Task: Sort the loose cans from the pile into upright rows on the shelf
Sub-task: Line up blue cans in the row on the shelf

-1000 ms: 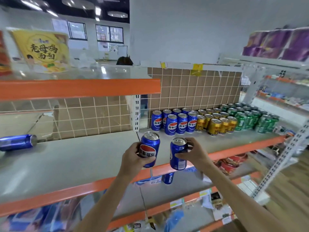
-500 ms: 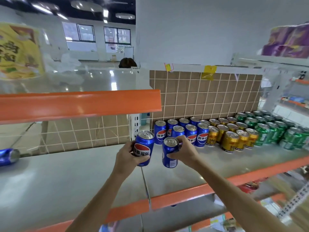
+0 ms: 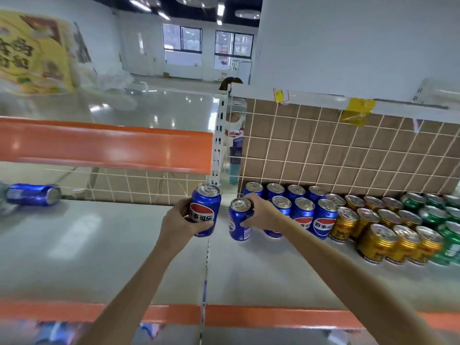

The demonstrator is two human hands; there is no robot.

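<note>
Your left hand (image 3: 181, 220) and right hand (image 3: 261, 212) each grip one upright blue aluminium cola can (image 3: 205, 210), (image 3: 239, 219), ready to extend the blue row (image 3: 302, 207) at the grey shelf (image 3: 99, 245) back edge.

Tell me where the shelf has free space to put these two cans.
Bare shelf lies in front of the blue cans, up to the orange edge. The left part is also bare up to the lying can. Toward the gold cans and green cans it is crowded.

Standing cans (image 3: 348, 220) in rows on the shelf (image 3: 286, 277), against its back grid (image 3: 348, 155). Two held cans just left of those rows. One lying can (image 3: 33, 194) far left.
</note>
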